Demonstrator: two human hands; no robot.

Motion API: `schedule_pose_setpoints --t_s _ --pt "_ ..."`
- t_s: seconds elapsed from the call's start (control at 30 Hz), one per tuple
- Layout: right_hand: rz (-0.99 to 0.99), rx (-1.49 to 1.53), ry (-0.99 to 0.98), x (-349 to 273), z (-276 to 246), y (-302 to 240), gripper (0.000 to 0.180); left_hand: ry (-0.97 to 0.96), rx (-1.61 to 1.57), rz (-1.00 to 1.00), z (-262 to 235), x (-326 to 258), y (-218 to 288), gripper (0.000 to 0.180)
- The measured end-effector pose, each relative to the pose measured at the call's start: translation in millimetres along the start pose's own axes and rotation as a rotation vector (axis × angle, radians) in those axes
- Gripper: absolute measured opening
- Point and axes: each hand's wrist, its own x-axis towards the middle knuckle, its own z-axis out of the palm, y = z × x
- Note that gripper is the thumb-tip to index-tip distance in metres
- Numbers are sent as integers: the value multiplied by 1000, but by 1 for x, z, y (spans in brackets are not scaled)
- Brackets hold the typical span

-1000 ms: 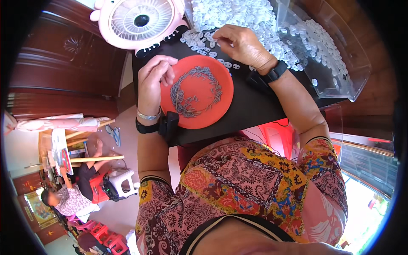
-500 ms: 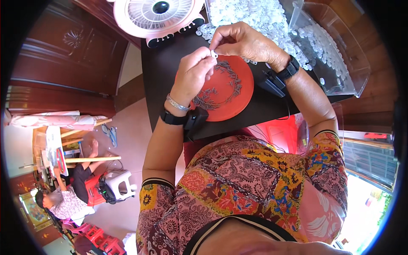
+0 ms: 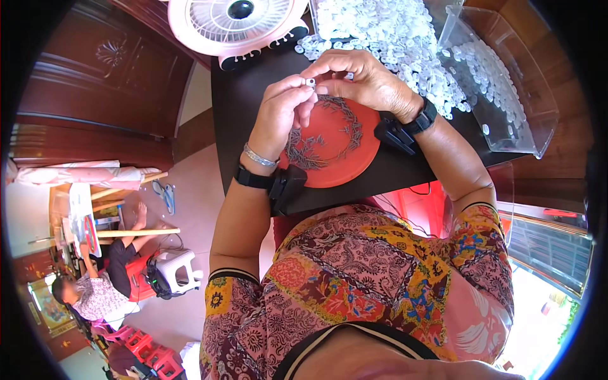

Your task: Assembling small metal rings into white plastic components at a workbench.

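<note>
Between the thumb and forefinger of my left hand (image 3: 277,117) is a small white plastic piece with a hole (image 3: 310,82). My right hand (image 3: 370,82) meets it from the other side, thumb and forefinger bent together at the piece; whether they pinch something tiny of their own is hidden. Both hands are raised over a round orange-red tray (image 3: 339,174). Thin grey pins (image 3: 308,154) lie on that tray, bunched at its left and strung in a ring along its right.
A heap of similar white pieces (image 3: 386,31) covers the back of the dark table (image 3: 244,95). More lie in a clear plastic bin (image 3: 538,126) at the right. A pink-and-white fan (image 3: 237,28) stands back left. Another person (image 3: 101,294) sits far left near stools.
My right hand has come down slightly, its thumb and forefinger now closing around the white piece. My left hand still grips that piece, a little lower and further left.
</note>
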Motion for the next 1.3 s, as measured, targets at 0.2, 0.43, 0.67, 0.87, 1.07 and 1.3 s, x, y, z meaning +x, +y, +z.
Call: schedule_pose_setpoints --t_s 0.2,0.43,0.67,0.87,1.07,1.3 --pt "-249 -426 89 0 1 -10 17 -6 -63 -59 -2 -1 1 23" --pt "-42 -393 144 -3 6 -9 13 0 72 56 2 1 -1 28" --pt "276 125 14 -7 8 -11 18 -27 90 161 4 -3 0 26" --pt "108 -19 -115 -9 5 -1 15 73 91 150 -3 -3 2 24" --pt "-48 -749 -282 -14 22 4 13 183 12 175 -9 -2 3 23" --pt "-64 -906 -290 -15 20 9 10 186 8 197 -6 -4 1 21"
